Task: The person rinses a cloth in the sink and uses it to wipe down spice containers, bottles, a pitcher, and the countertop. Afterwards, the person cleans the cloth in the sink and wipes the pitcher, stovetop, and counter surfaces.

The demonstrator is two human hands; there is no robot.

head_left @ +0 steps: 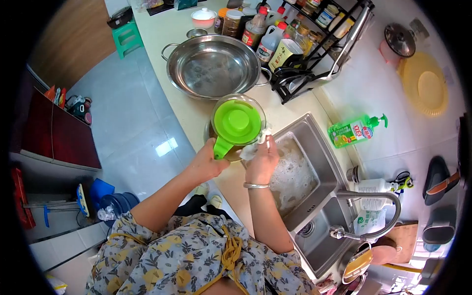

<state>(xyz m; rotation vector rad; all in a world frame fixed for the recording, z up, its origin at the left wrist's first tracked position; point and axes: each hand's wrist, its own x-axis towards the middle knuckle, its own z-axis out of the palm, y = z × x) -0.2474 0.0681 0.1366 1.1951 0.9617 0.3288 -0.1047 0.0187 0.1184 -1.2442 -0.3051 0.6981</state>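
Note:
My left hand [209,160] is closed around the green handle of a clear pitcher [238,122] with a bright green lid. The pitcher is over the counter edge, between a wide steel pan and the sink. With fingers bent, my right hand [263,160] presses a crumpled white cloth [250,150] to the pitcher's side. A silver bangle is on that wrist. To the right, the sink basin [293,174] holds cloudy, foamy water. The pitcher's lower part is mostly hidden by its lid and my hands.
The two-handled steel pan [214,66] stands on the counter beyond the pitcher. Bottles and jars crowd around a black rack [314,59]. A green soap bottle [354,132] is behind the sink. The curved faucet [388,216] reaches over the second basin [314,246].

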